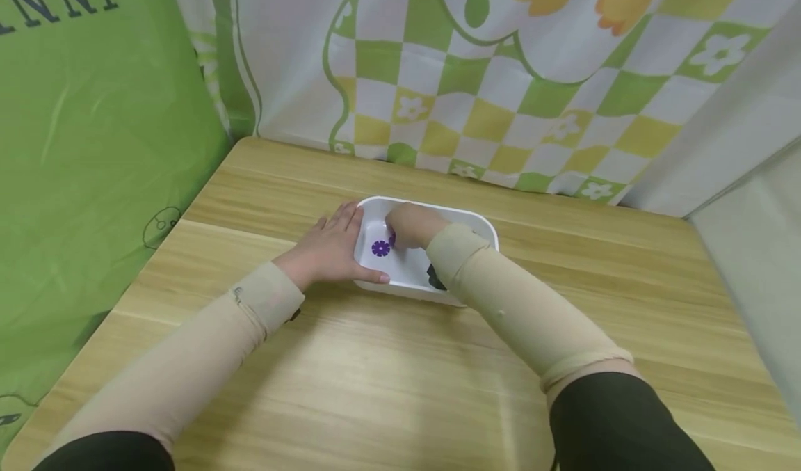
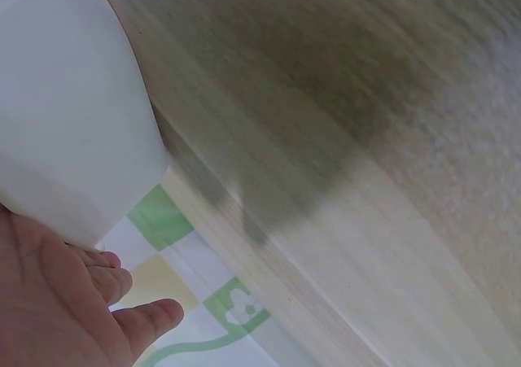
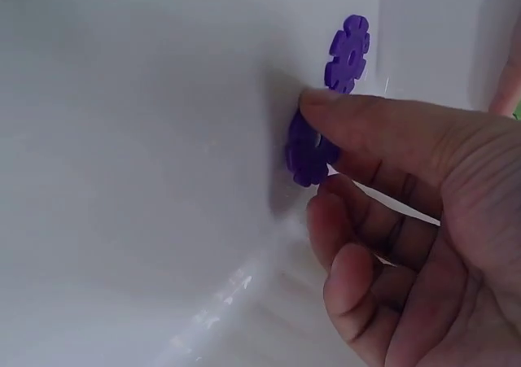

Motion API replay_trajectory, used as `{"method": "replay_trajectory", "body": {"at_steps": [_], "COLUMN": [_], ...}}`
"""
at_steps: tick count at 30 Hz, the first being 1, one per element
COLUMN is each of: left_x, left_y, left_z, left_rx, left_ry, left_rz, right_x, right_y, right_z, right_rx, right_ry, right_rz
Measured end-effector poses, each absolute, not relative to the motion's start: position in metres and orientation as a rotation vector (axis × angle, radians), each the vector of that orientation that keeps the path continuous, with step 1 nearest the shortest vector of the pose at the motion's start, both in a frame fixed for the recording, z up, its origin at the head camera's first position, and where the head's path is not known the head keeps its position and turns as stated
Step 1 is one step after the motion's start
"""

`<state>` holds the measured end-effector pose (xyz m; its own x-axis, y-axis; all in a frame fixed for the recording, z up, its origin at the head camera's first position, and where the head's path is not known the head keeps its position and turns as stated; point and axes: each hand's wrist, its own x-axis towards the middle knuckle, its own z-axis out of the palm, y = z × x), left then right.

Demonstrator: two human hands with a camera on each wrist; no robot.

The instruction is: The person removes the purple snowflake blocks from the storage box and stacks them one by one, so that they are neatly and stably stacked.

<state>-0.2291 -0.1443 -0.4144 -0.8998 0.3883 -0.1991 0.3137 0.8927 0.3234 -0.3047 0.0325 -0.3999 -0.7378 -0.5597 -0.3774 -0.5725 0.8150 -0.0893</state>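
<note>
A white plastic basin (image 1: 413, 266) with rounded corners stands on the table. My left hand (image 1: 334, 248) rests against its left end, fingers spread along the outside and thumb lying on the near rim. Inside the basin, my right hand (image 3: 407, 188) pinches a purple notched snowflake disc (image 3: 305, 151) between thumb and fingers, low near the floor of the basin. A second purple snowflake disc (image 1: 380, 248) lies flat on the basin floor, just beside the held one. In the left wrist view the left fingers (image 2: 151, 322) look loosely extended by the white wall.
A dark object (image 1: 436, 277) shows inside the basin by the right wrist, partly hidden. The wood-grain table (image 1: 350, 373) surrounds the basin. A checked curtain (image 1: 488, 109) hangs behind it, and green fabric (image 1: 94, 144) hangs at the left.
</note>
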Motion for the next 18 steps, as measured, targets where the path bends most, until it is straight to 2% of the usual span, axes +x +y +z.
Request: {"method": "replay_trajectory", "body": {"at_steps": [8,18], "left_x": [-0.229,-0.229], "left_y": [-0.144,-0.143], "left_z": [-0.413,-0.417], "left_rx": [0.528,0.518], "left_ry": [2.807,2.804], "left_rz": [0.411,0.437], "right_x": [-0.303,-0.314], "right_y": [0.044,0.076], "right_z": [-0.396,-0.395], "right_rx": [-0.814,-0.692], "right_ry": [2.574,2.415], "right_rz": [0.000,-0.444]}}
